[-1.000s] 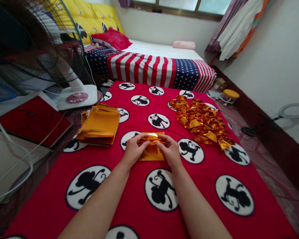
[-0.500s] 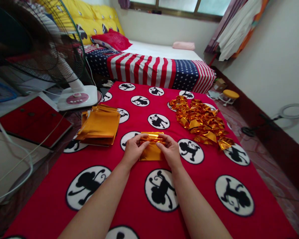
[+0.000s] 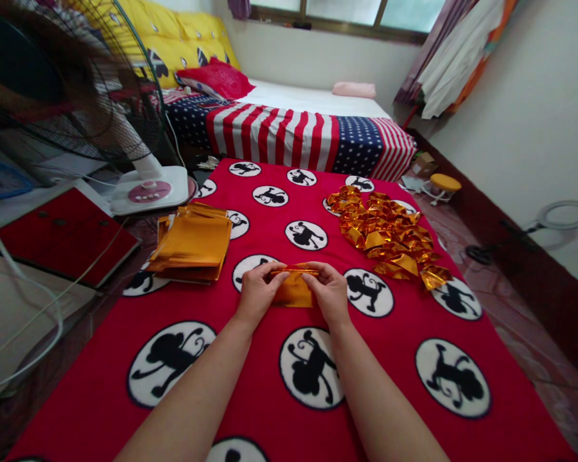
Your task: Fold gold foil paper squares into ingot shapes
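A sheet of gold foil paper (image 3: 293, 292) lies in front of me on the red cloth, its far edge rolled or folded into a narrow strip. My left hand (image 3: 260, 289) pinches that strip at its left end, thumb on the near side and fingers behind. At the right end my right hand (image 3: 330, 290) grips it the same way. To the left is a stack of flat gold foil sheets (image 3: 192, 240). Over on the right sits a pile of folded gold foil pieces (image 3: 385, 231), crumpled and boat-like in shape.
The red cloth with monkey prints (image 3: 376, 398) covers the table. A white-based fan (image 3: 149, 189) stands at the left, beside a red panel (image 3: 58, 228) and cables. Behind is a bed (image 3: 289, 131); a yellow stool (image 3: 444, 183) and a ring light (image 3: 566, 215) are at right.
The far edge of the gold foil has been turned toward me into a narrower strip, and less of the sheet shows beyond my fingers. Both hands stay in nearly the same place.
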Action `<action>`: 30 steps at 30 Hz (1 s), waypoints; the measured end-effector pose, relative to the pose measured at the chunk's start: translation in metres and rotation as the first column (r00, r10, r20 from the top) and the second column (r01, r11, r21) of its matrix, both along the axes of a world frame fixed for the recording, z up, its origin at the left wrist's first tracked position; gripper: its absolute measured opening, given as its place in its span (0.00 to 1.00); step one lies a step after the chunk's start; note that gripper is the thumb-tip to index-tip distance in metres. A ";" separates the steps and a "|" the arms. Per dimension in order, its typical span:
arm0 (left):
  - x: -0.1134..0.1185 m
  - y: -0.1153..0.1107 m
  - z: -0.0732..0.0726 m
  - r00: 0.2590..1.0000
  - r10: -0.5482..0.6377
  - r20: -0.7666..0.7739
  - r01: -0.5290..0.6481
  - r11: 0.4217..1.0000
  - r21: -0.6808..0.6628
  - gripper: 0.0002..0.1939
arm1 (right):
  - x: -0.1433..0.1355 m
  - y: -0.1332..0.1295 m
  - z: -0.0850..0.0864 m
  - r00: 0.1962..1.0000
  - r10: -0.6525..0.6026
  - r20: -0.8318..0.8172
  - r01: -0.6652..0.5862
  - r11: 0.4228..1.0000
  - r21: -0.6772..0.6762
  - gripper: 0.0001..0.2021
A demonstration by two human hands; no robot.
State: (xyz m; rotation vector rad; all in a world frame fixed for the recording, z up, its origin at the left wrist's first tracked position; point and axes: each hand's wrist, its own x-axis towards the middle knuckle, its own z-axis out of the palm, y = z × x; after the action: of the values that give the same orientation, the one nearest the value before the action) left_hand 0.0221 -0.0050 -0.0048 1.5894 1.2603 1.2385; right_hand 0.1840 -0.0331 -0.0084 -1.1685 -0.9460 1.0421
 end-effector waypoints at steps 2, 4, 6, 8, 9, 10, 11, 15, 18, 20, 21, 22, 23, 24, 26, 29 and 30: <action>0.000 0.000 0.001 1.000 0.005 -0.014 -0.005 1.000 0.006 0.09 | -0.001 0.000 0.000 1.000 -0.014 -0.005 0.013 1.000 -0.008 0.13; 0.000 0.000 0.001 1.000 0.001 -0.026 -0.001 1.000 0.014 0.08 | -0.001 0.000 0.000 1.000 -0.025 0.000 0.025 1.000 -0.012 0.13; 0.000 0.001 0.000 1.000 -0.002 -0.031 0.002 1.000 0.022 0.08 | -0.001 0.001 -0.001 0.999 -0.037 0.008 0.037 0.999 -0.016 0.13; 0.000 0.001 0.000 0.999 -0.002 -0.035 0.003 1.000 0.025 0.07 | -0.001 0.001 -0.001 0.999 -0.040 0.009 0.040 0.999 -0.015 0.13; 0.000 0.001 0.000 0.999 -0.001 -0.035 0.002 1.000 0.025 0.07 | -0.001 0.000 0.000 0.999 -0.039 0.006 0.039 0.999 -0.012 0.13; 0.000 0.001 0.001 0.999 0.001 -0.035 0.000 1.000 0.026 0.07 | -0.001 0.000 0.000 0.999 -0.039 0.003 0.039 0.999 -0.009 0.13; 0.000 0.000 0.002 0.999 0.004 -0.035 -0.003 1.000 0.027 0.07 | -0.001 0.000 0.000 0.999 -0.040 0.001 0.040 0.999 -0.007 0.12; 0.001 -0.001 0.004 0.999 0.014 -0.042 -0.012 0.999 0.041 0.06 | -0.002 0.000 0.001 0.999 -0.049 0.000 0.049 0.999 -0.004 0.13; 0.000 -0.001 0.004 0.998 0.013 -0.058 -0.009 0.998 0.067 0.05 | -0.002 -0.001 0.002 0.998 -0.053 0.019 0.053 0.999 -0.001 0.12; -0.001 -0.001 0.003 0.998 0.010 -0.068 -0.003 0.995 0.097 0.04 | -0.001 -0.001 0.002 0.998 -0.058 0.035 0.058 0.998 0.000 0.12; -0.001 -0.001 0.002 0.997 0.018 -0.070 -0.009 0.993 0.115 0.04 | -0.001 -0.001 0.002 0.997 -0.059 0.042 0.059 0.998 0.002 0.12; -0.001 0.000 0.001 0.997 0.032 -0.072 -0.022 0.991 0.134 0.04 | -0.001 -0.001 0.002 0.997 -0.060 0.047 0.060 0.998 0.003 0.13; -0.001 0.000 0.001 0.996 0.048 -0.076 -0.036 0.988 0.148 0.04 | -0.001 -0.001 0.002 0.997 -0.060 0.052 0.060 0.998 0.005 0.13; -0.002 0.000 0.000 0.995 0.063 -0.082 -0.050 0.987 0.155 0.04 | -0.001 -0.001 0.003 0.997 -0.059 0.055 0.059 0.998 0.006 0.13; -0.002 0.001 0.000 0.992 0.087 -0.094 -0.072 0.985 0.159 0.04 | -0.001 -0.001 0.004 0.997 -0.056 0.057 0.056 0.998 0.002 0.12; -0.003 0.001 0.002 0.985 0.109 -0.131 -0.082 0.977 0.195 0.03 | -0.001 -0.001 0.004 0.998 -0.048 0.040 0.049 0.999 -0.009 0.12; -0.003 0.001 0.003 0.985 0.102 -0.141 -0.070 0.974 0.213 0.03 | -0.002 -0.001 0.004 0.998 -0.044 0.033 0.045 0.999 -0.010 0.12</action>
State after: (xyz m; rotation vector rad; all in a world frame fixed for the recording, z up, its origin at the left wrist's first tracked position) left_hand 0.0190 -0.0044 -0.0021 1.8239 1.3417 1.3623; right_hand 0.1824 -0.0344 -0.0041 -1.2135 -0.9374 0.9959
